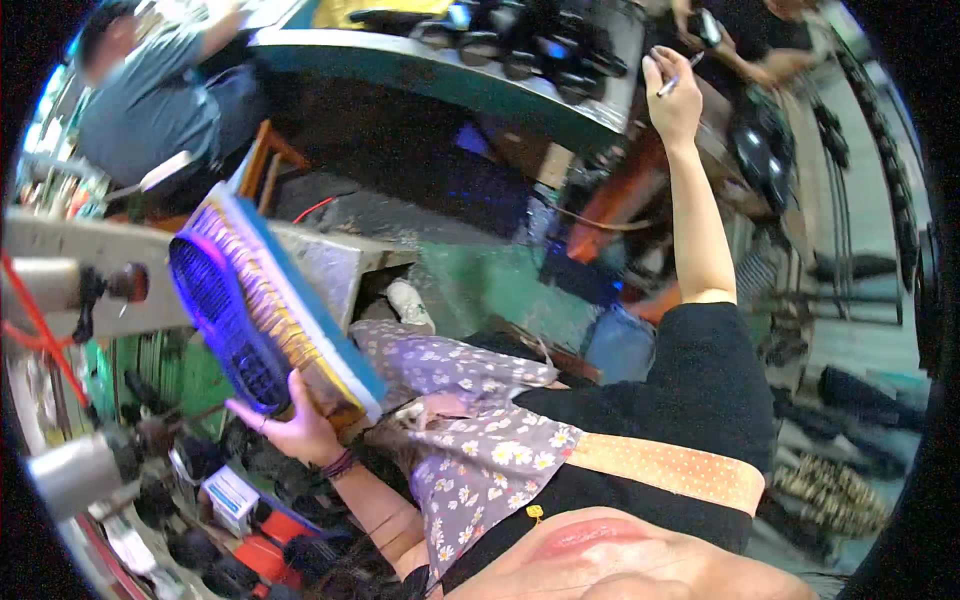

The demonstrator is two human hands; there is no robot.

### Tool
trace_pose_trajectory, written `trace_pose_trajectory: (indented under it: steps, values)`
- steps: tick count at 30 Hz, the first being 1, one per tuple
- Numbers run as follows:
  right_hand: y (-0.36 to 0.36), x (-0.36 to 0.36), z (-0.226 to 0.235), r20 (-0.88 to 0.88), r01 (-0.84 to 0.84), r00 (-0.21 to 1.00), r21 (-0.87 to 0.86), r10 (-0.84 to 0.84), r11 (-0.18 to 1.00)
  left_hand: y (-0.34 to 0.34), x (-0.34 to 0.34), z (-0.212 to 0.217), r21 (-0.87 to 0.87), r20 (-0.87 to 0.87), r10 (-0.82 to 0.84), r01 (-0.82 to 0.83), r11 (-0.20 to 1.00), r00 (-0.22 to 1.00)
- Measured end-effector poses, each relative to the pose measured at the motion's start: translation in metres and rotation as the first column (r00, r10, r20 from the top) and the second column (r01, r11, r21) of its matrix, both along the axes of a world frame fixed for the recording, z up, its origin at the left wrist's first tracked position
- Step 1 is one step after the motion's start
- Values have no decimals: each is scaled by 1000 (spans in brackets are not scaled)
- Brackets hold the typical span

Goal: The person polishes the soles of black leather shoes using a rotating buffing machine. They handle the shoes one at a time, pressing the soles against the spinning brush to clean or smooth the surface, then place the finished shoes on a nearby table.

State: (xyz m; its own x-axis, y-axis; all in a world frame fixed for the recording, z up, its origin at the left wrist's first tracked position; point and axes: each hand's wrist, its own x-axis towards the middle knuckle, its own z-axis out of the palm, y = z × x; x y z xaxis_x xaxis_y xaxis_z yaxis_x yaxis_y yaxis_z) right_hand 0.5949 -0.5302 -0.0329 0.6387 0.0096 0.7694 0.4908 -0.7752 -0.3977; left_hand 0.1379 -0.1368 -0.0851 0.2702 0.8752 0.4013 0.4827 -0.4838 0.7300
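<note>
My left hand (305,432) grips the lower end of a long flat shoe sole (250,335), tinted blue-purple by the light. Pressed along the sole is a flat box-like piece (300,305) with a patterned yellow face and white and blue edges; whether the two are joined I cannot tell. On the far right, my right arm is stretched out, and my right hand (675,95) pinches a slim pen-like stick (668,88). It hangs near the end of a long table, close to another person's hands.
Dark shoe-like items (520,50) crowd the long table (400,52). One person (160,115) sits at the far left; another (770,45) is at the far right. Machine parts (70,285) stand to my left above red and dark items. A grey stand (335,265) is in front.
</note>
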Motion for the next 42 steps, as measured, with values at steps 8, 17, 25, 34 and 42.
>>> trace_pose_trajectory:
  steps: [8,17,25,34,42]
  values:
    - [-202,-3,-69,15,349,743,-862,-669,369,39,-4,-26,234,-24,-50,54,971,998]
    - [-64,-5,-7,-29,127,985,-549,-171,826,-10,14,-30,273,105,-234,198,941,966]
    - [113,-151,68,-416,-561,402,593,816,578,-82,97,36,314,-209,-630,661,681,748]
    - [232,-257,9,-232,-562,-324,827,917,10,-52,15,19,-517,849,69,796,313,524]
    - [239,-321,-19,-262,-373,-699,927,666,-28,-67,-19,6,-453,890,240,814,363,388]
